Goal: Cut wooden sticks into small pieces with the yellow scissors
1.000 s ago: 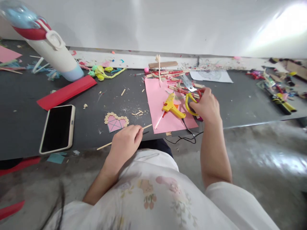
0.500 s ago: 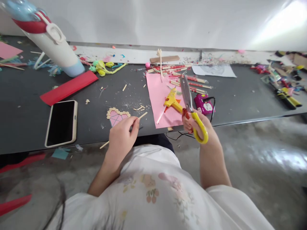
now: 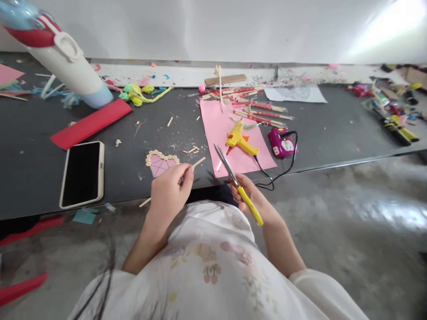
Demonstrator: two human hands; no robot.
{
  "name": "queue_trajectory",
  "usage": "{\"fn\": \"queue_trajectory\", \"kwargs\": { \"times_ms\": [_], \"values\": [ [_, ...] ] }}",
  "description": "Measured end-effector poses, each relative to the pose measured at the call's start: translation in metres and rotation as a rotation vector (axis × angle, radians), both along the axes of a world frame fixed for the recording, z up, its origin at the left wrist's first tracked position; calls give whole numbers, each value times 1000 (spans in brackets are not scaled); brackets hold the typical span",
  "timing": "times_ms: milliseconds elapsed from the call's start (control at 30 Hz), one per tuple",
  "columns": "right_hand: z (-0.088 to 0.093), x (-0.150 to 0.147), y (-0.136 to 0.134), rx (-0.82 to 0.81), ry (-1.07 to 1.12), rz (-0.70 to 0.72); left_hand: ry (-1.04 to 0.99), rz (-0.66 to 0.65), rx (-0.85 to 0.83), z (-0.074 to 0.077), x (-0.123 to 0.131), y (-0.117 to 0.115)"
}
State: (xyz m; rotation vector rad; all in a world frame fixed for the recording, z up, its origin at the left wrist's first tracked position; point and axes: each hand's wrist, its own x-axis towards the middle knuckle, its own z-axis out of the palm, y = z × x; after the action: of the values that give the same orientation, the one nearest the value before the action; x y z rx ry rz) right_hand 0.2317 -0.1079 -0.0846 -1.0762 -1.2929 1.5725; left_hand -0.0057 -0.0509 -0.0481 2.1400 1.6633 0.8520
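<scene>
- Clamped between thumb and fingers of the left hand [image 3: 171,186]: a thin pale stick [image 3: 199,162], held at the near edge of the bench [image 3: 320,138], one end free toward the right, the other emerging beyond the hand at lower left.
- Wrapped by the fingers of the right hand [image 3: 258,200]: scissors [image 3: 228,168], blades nearly together, yellow handle toward the body.
- Changed within the last second: scissors lifted from beside the glue gun [image 3: 242,143], brought in toward the body, blades swung to point up and left; purple box [image 3: 279,144] now uncovered.
- Meaning, as judged: both hands now occupied, blades and stick near each other but apart, with little travel needed for contact.
- Just beyond the left hand, partly hidden by it: a pink heart [image 3: 159,165] with pale bits along its upper edge; short cut pieces [image 3: 192,150] near it.
- Farther out: pink paper [image 3: 208,124] under the glue gun, wrapped sticks [image 3: 267,106] behind; phone [image 3: 82,173], red strip [image 3: 91,124] and bottle [image 3: 73,71] at left.
</scene>
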Motion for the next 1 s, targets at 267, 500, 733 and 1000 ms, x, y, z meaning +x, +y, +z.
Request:
{"fn": "queue_trajectory", "kwargs": {
  "times_ms": [267,500,733,1000],
  "values": [
    [-7,-9,-10,-18,-73,-55,-35,1,42,-1,0,-1],
    [-9,-22,-12,-41,-126,-83,-53,-43,36,-2,1,-2],
    [-5,-25,-11,-29,-210,-64,-27,-77,1,-1,2,-4],
    [0,-27,-9,-39,-230,-85,-27,-131,-13,-2,3,-5]
  ]
}}
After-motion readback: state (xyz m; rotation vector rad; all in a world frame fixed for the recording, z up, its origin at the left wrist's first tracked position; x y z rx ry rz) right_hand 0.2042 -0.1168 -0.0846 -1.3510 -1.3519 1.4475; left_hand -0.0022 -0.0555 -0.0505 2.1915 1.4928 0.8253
